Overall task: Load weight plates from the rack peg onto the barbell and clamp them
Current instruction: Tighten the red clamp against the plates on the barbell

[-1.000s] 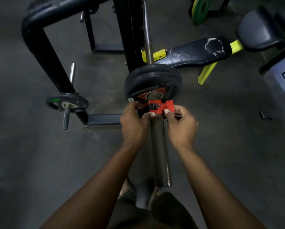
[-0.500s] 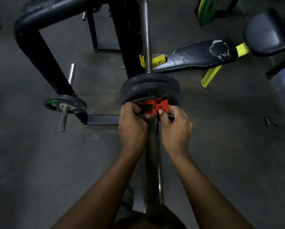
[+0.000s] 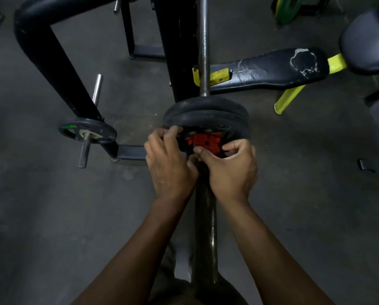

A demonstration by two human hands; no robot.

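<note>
Plates (image 3: 206, 115), two black ones, sit stacked on the barbell sleeve (image 3: 205, 234), with one red clamp (image 3: 204, 143) against them pinched by left hand (image 3: 169, 166) and right hand (image 3: 232, 170); one smaller plate (image 3: 87, 133) hangs left of the sleeve on the rack peg (image 3: 84, 154).

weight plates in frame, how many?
4. Two black plates stacked on the barbell sleeve; one small plate on the rack peg, left; one green plate top right, partly cut off. Others may be hidden.
</note>
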